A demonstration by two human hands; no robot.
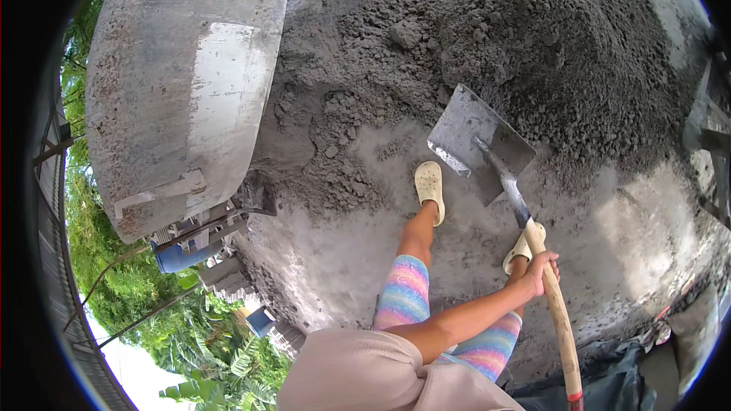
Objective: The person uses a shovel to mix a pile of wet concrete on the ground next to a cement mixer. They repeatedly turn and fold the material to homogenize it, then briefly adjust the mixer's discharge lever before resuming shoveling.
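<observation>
My left hand [543, 272] is wrapped round the wooden shaft of a shovel [560, 312], my left arm reaching across my body. The shovel's square grey metal blade [464, 129] hangs over the floor at the near edge of a mound of dark grey, crumbly mix [563, 53]. No heap of material shows on the blade, and its shadow falls just below it. Toward the lower edge, the shaft has a red band and runs out of the picture. My right hand is out of view.
A large, scuffed grey drum-like body [152, 68] with a white patch stands at the left. Looser clumps [343, 175] spread beside it. My feet in cream clogs [429, 183] stand on the dusty concrete floor [335, 266]. Dark sheeting [594, 380] lies at lower right; metal bars [716, 137] stand far right.
</observation>
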